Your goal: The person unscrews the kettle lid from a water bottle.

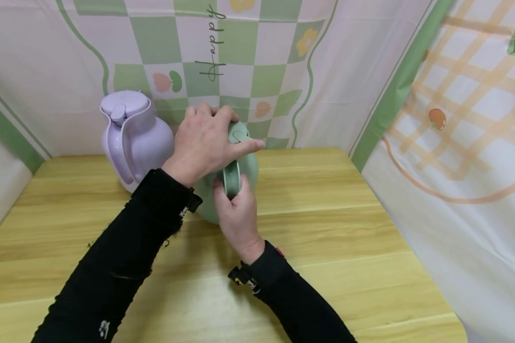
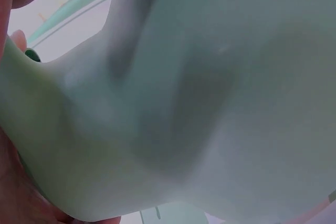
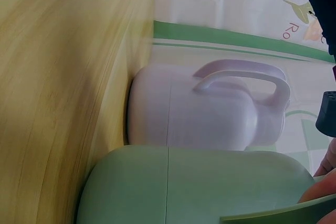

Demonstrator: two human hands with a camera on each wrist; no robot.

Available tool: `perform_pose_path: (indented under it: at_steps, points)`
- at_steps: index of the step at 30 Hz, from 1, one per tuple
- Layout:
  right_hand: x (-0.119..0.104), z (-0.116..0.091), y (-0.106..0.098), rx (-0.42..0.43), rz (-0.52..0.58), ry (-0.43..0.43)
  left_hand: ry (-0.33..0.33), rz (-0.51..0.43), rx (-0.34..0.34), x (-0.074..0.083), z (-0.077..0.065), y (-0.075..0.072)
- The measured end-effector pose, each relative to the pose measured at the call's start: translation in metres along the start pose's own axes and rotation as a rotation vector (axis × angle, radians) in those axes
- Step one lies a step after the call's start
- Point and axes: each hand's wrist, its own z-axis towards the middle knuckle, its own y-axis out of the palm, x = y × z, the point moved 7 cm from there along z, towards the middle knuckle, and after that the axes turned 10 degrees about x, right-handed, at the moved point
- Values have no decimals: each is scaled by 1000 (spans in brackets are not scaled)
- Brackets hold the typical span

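A pale green thermos jug (image 1: 251,166) stands upright on the table, handle toward me. My left hand (image 1: 203,143) grips the jug's top from the left, fingers bent over the far side and thumb stretched across the lid (image 1: 239,131). Lower down, my right hand (image 1: 239,214) holds the handle (image 1: 231,180), thumb along its side. Green surface (image 2: 184,103) fills most of the left wrist view, with fingertips at its left edge. Beside it stands a lilac thermos jug (image 1: 150,143), its lid on and untouched by either hand. The right wrist view shows the green body (image 3: 210,182) close to the lilac one (image 3: 210,114).
Both jugs stand near the back edge of the wood-grain table (image 1: 334,247). Behind them hangs a green-and-white checked cloth (image 1: 236,43) printed with "Happy". A plaid-patterned cloth (image 1: 463,119) hangs at the right side.
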Motion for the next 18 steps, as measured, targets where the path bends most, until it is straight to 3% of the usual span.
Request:
perform_pose_path:
  at_steps: [12,18]
  points:
    - [-1,-1,2,-22,21,-5,56,-128,-39,-6,-1,0]
    - [-1,-2,1,-12,11,-7,141,-229,-52,-13,-3,0]
